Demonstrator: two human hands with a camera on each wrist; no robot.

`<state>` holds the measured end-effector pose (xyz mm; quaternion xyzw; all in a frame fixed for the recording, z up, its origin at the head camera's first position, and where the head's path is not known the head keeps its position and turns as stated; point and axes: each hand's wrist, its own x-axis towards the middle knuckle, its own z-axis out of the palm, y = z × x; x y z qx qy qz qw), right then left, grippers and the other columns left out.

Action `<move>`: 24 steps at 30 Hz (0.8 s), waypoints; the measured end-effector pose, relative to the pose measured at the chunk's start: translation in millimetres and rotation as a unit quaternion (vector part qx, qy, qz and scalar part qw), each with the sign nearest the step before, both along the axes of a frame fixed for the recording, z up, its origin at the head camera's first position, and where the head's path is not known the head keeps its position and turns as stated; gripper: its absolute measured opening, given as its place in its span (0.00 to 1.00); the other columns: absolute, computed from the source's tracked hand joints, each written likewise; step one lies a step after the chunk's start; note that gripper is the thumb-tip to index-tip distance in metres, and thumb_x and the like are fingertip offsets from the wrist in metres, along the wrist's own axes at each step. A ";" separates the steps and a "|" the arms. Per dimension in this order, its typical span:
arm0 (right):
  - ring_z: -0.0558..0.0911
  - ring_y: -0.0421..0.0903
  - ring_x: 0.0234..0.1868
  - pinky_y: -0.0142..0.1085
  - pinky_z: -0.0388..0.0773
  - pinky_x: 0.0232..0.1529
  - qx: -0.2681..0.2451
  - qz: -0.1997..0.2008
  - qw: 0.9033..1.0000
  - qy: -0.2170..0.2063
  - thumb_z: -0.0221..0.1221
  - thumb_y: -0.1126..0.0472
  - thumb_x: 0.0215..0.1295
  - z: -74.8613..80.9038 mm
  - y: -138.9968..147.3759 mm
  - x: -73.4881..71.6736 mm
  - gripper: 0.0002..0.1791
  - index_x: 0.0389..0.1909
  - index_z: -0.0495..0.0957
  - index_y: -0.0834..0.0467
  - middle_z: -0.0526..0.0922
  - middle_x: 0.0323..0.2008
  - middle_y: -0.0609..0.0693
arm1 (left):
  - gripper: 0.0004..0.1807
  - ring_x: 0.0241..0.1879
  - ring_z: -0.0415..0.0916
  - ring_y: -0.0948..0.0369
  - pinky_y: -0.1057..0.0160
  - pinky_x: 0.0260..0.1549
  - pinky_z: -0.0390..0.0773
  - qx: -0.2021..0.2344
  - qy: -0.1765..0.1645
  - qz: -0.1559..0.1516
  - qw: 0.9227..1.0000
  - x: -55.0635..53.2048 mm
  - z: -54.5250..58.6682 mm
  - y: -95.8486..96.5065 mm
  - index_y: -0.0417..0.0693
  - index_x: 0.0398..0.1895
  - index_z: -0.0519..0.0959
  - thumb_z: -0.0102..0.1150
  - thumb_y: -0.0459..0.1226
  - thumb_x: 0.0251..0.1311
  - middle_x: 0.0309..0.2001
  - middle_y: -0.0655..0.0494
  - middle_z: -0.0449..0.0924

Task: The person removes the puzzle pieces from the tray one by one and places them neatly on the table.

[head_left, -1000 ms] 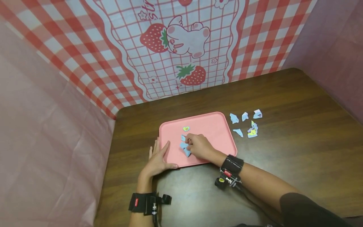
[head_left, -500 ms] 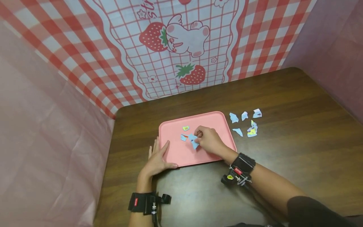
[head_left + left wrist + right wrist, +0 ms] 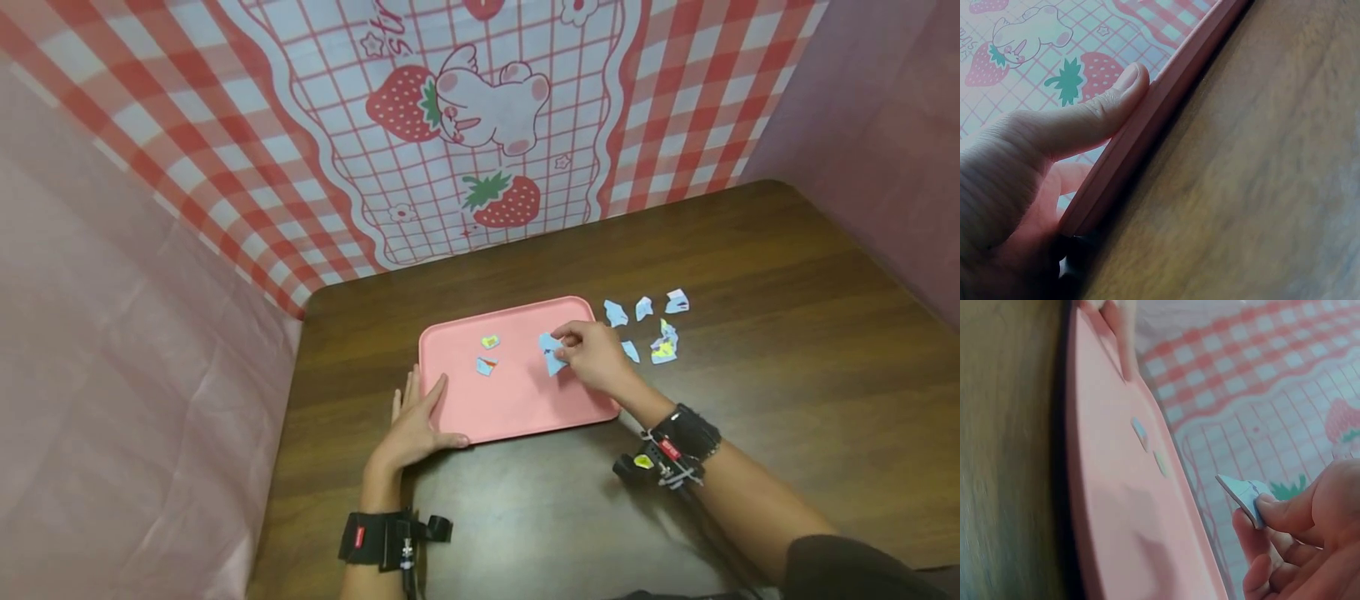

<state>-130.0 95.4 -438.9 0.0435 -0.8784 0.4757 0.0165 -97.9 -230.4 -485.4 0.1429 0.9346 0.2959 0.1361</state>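
Note:
My right hand (image 3: 594, 354) pinches a light blue jagged puzzle piece (image 3: 552, 353) between thumb and fingers, above the right half of the pink tray (image 3: 517, 408). In the right wrist view the thin piece (image 3: 1244, 490) is clearly off the tray, held near one edge. My left hand (image 3: 412, 425) spreads over the tray's near left corner, fingers extended, thumb (image 3: 1097, 115) along the rim. Two small pieces lie on the tray: a yellow-green one (image 3: 490, 342) and, just below it, a light blue one with a red streak (image 3: 486, 366).
To the right of the tray, several pieces lie on the brown wooden table (image 3: 750, 400), among them a blue one (image 3: 616, 313) and a yellow-and-blue one (image 3: 664, 343). A strawberry-patterned cloth (image 3: 495, 100) hangs behind the table. Each wrist wears a strapped camera.
My right hand has lifted the light blue piece from beside the red-streaked one and carried it right across the tray. My left hand has stayed at the corner.

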 end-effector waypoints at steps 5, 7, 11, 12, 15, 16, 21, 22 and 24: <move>0.84 0.50 0.34 0.36 0.77 0.32 0.011 -0.022 1.000 0.004 0.67 0.72 0.59 -2.9 24.3 -0.5 0.12 0.44 0.84 0.70 0.87 0.33 0.60 | 0.64 0.78 0.23 0.44 0.39 0.71 0.25 0.001 0.002 0.000 1.000 0.9 0.1 -0.6 0.47 0.80 0.54 0.79 0.57 0.43 0.79 0.36 0.26; 0.84 0.51 0.36 0.37 0.77 0.33 0.012 -0.033 0.999 0.000 0.66 0.71 0.60 -4.5 34.0 -0.4 0.12 0.45 0.84 0.70 0.87 0.35 0.61 | 0.64 0.78 0.22 0.44 0.40 0.71 0.25 0.001 0.002 0.000 1.000 1.2 0.4 -0.4 0.47 0.80 0.54 0.79 0.57 0.43 0.79 0.36 0.26; 0.84 0.52 0.36 0.38 0.77 0.35 0.022 -0.052 0.998 0.000 0.66 0.70 0.61 -8.8 54.3 -0.3 0.12 0.45 0.84 0.71 0.87 0.35 0.62 | 0.64 0.78 0.22 0.44 0.40 0.71 0.24 0.003 -0.001 0.001 1.000 1.2 0.7 -0.2 0.47 0.80 0.54 0.79 0.57 0.43 0.79 0.36 0.25; 0.84 0.52 0.36 0.38 0.76 0.35 0.026 -0.057 0.998 0.000 0.66 0.70 0.61 -9.3 59.3 -0.1 0.12 0.45 0.84 0.71 0.87 0.35 0.62 | 0.64 0.78 0.22 0.44 0.40 0.71 0.24 0.004 -0.002 0.002 1.000 1.2 0.7 -0.3 0.47 0.80 0.54 0.79 0.57 0.43 0.79 0.36 0.25; 0.83 0.49 0.34 0.37 0.75 0.35 0.039 -0.070 0.997 0.006 0.66 0.70 0.61 -9.6 74.3 0.8 0.12 0.45 0.84 0.70 0.87 0.34 0.62 | 0.64 0.78 0.22 0.44 0.40 0.71 0.24 0.005 -0.003 0.002 1.000 1.3 0.6 -0.5 0.47 0.80 0.54 0.79 0.58 0.43 0.80 0.37 0.25; 0.82 0.47 0.33 0.37 0.75 0.35 0.042 -0.073 0.996 0.006 0.66 0.70 0.61 -9.1 79.2 1.2 0.12 0.45 0.84 0.70 0.87 0.34 0.62 | 0.64 0.78 0.22 0.44 0.40 0.71 0.24 0.006 -0.002 0.002 1.000 1.3 0.3 -0.5 0.47 0.80 0.54 0.79 0.57 0.43 0.80 0.37 0.25; 0.80 0.42 0.29 0.35 0.73 0.31 0.052 -0.093 0.994 0.002 0.64 0.70 0.61 -8.4 102.8 3.1 0.12 0.44 0.84 0.71 0.87 0.33 0.62 | 0.64 0.78 0.22 0.44 0.40 0.71 0.24 0.005 -0.001 0.000 1.000 0.7 -0.3 -0.1 0.48 0.80 0.54 0.79 0.58 0.43 0.80 0.37 0.25; 0.79 0.42 0.28 0.34 0.73 0.30 0.054 -0.096 0.994 0.000 0.64 0.70 0.61 -8.3 107.3 3.5 0.12 0.44 0.84 0.71 0.87 0.33 0.62 | 0.63 0.78 0.22 0.44 0.40 0.71 0.24 0.006 0.000 0.000 1.000 0.5 -0.1 0.2 0.47 0.80 0.54 0.79 0.58 0.44 0.80 0.36 0.25; 0.79 0.41 0.28 0.33 0.72 0.29 0.056 -0.104 0.993 -0.004 0.63 0.70 0.62 -8.4 115.8 4.4 0.12 0.45 0.84 0.71 0.87 0.34 0.63 | 0.64 0.78 0.22 0.44 0.40 0.71 0.24 0.005 0.000 -0.001 1.000 0.3 0.2 0.7 0.47 0.80 0.54 0.79 0.58 0.44 0.80 0.36 0.26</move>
